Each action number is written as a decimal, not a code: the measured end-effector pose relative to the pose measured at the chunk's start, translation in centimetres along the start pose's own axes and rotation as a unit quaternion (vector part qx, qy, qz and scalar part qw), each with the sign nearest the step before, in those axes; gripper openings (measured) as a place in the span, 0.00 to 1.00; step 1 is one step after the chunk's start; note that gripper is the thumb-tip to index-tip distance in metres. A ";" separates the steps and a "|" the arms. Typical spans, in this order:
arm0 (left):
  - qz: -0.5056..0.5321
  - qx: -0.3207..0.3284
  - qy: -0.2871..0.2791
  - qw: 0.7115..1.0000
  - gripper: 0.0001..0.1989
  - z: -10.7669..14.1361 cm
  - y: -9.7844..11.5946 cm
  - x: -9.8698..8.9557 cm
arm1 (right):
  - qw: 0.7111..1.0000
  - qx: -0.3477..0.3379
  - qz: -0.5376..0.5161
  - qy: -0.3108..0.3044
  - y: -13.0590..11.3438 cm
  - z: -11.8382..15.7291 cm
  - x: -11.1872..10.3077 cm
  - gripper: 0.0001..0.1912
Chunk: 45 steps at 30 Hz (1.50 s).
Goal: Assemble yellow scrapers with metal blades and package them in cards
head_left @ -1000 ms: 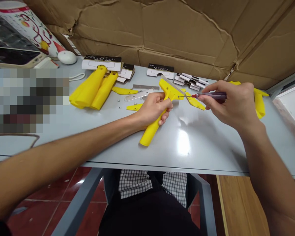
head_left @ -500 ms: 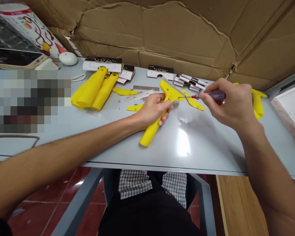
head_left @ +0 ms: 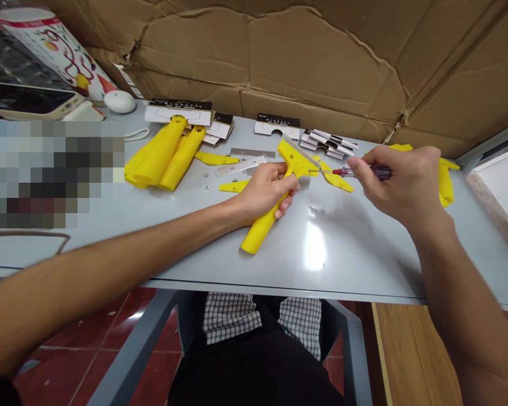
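Note:
My left hand (head_left: 271, 189) is wrapped round the handle of a yellow scraper (head_left: 258, 232), whose wide head carries a blade along its upper edge. In my right hand (head_left: 402, 183) is a screwdriver (head_left: 347, 172) with a purplish see-through handle, pointing left. Its tip meets the scraper's head near the right-hand screw spot; whether it sits in a screw is too small to tell. Behind the left hand lie loose metal blades (head_left: 252, 153), yellow clamp pieces (head_left: 217, 159) and a few small screws or nuts (head_left: 206, 175). Another yellow piece (head_left: 337, 180) rests below the screwdriver.
Yellow scraper handles (head_left: 169, 158) with card sleeves (head_left: 178, 113) lie at the left. More cards (head_left: 276, 125) stand along the cardboard wall (head_left: 313, 62). Other yellow parts (head_left: 446, 180) are behind my right hand. A phone (head_left: 29, 100) and a white mouse (head_left: 119, 102) sit far left.
My right hand has turned slightly with the screwdriver, its tip staying at the scraper's head. The left hand keeps its hold; the whole view has shifted a little.

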<state>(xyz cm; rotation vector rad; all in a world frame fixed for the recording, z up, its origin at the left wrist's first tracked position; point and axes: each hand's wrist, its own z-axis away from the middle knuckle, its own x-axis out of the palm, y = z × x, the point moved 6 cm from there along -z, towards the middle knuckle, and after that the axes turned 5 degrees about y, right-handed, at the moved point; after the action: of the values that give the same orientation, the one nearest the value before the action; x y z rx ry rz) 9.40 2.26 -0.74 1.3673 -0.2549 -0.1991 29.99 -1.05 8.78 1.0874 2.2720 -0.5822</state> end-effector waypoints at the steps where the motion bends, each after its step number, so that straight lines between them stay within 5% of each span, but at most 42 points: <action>1: -0.001 -0.001 0.000 1.000 0.10 0.0 0.0 0.0 | 1.000 -0.001 0.012 0.002 0.1 0.0 0.0 0.17; 7: -0.003 -0.009 0.008 1.000 0.10 0.2 0.4 0.1 | 0.998 0.020 -0.006 -0.062 -0.3 -0.1 0.2 0.07; 16: 0.001 -0.009 0.002 1.000 0.11 0.2 0.4 0.2 | 0.999 -0.021 0.037 0.022 0.0 -0.1 0.0 0.19; 22: 0.003 -0.007 -0.005 1.000 0.12 0.3 0.2 0.2 | 0.999 0.008 -0.045 -0.015 -0.6 0.1 0.1 0.06; 31: -0.002 -0.011 -0.009 1.000 0.12 0.4 0.4 0.2 | 0.999 0.000 -0.001 0.053 0.0 0.5 0.0 0.14; 37: -0.006 -0.018 -0.004 1.000 0.12 0.2 0.1 0.2 | 1.000 0.011 0.013 -0.026 0.2 0.4 0.7 0.16; 45: -0.010 -0.015 0.004 1.000 0.11 -0.8 -0.1 0.4 | 0.999 0.035 0.008 -0.031 0.8 0.5 1.0 0.09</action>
<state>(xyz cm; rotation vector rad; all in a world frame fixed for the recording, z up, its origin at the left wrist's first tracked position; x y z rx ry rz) 10.02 2.91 -0.99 1.3402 -0.2318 -0.2131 30.24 -0.36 7.65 1.1044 2.2027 -0.6845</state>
